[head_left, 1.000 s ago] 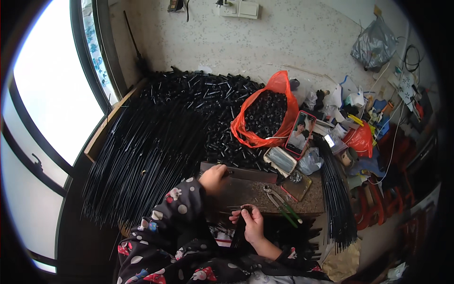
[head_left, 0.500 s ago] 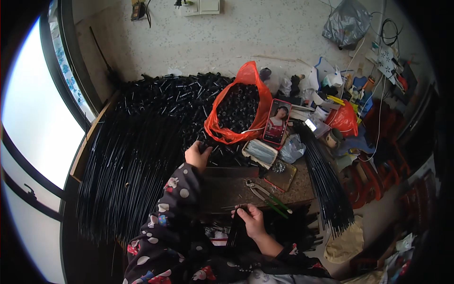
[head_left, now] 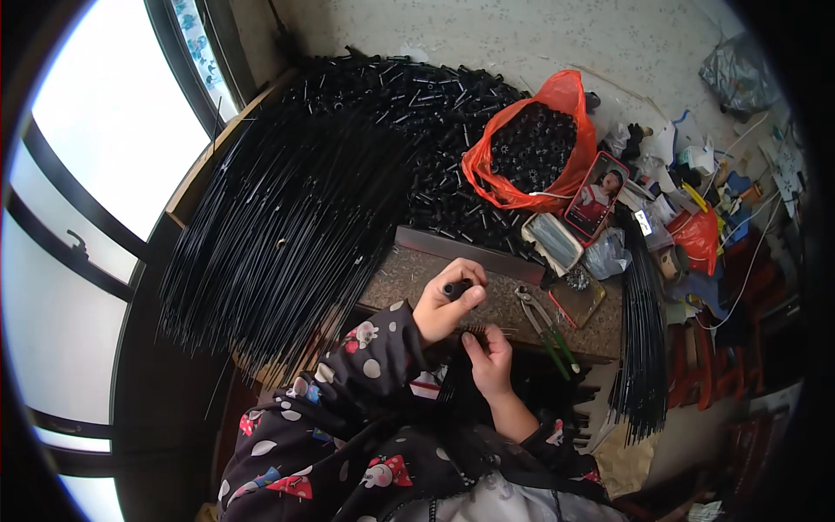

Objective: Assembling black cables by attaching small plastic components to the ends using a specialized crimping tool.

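I've got both hands in view over the speckled worktop (head_left: 391, 280), and taking the left hand (head_left: 440, 306) as my clock's centre, here's the lie of it: that hand is curled around a black tube (head_left: 451, 291), gripping it with the open end showing. At five o'clock, just beside it, the right hand (head_left: 493, 364) is pinching a bunch of thin dark rods (head_left: 474, 331) between thumb and fingers; most of the bunch is hidden, so I can't tell how many. Up at twelve there's a great heap of black tubes (head_left: 409, 96); at ten, a broad spread of long black rods (head_left: 270, 235). The orange-red plastic bag (head_left: 570, 100), full of small black parts (head_left: 532, 148), sits at one, with a lit smartphone (head_left: 597, 198) at two. Green-handled pincers (head_left: 559, 342) lie near four, and another bundle of black rods (head_left: 642, 348) hangs over the edge beyond them.
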The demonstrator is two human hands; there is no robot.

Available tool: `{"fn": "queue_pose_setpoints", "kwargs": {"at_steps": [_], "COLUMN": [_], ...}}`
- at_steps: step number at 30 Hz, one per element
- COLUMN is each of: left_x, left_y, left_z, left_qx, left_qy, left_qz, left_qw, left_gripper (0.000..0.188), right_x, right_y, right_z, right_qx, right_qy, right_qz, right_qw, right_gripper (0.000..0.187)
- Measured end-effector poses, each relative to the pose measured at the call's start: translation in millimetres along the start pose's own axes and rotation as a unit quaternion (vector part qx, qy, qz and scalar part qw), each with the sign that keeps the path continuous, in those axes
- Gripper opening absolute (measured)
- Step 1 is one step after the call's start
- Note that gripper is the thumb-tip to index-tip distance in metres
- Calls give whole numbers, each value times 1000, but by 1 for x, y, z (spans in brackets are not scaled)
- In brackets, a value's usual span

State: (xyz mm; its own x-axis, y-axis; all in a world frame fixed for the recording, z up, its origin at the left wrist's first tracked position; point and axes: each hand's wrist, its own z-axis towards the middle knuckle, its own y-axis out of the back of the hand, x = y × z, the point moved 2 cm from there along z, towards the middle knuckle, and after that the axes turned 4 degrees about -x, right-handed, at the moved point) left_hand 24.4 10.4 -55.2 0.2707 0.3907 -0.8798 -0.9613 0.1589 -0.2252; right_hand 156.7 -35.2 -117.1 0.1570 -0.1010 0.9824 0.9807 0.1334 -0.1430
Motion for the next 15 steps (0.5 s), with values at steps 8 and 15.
{"fn": "queue_pose_setpoints", "kwargs": {"at_steps": [8, 15], "left_x": [30, 33], "left_y": [58, 36], "left_z": [-39, -77], "left_qx": [-107, -23], "left_qy": [244, 367], "left_qz": [-202, -391], "left_qw": [942, 843], "left_gripper": [16, 24], "right_x": [3, 7], "right_y": [-4, -15], "right_z": [-3, -12], "right_qx": [-15, -78], "right_qy": [-31, -54], "right_qz": [49, 131], "right_qw": [998, 987], "right_gripper": [8, 11]}}
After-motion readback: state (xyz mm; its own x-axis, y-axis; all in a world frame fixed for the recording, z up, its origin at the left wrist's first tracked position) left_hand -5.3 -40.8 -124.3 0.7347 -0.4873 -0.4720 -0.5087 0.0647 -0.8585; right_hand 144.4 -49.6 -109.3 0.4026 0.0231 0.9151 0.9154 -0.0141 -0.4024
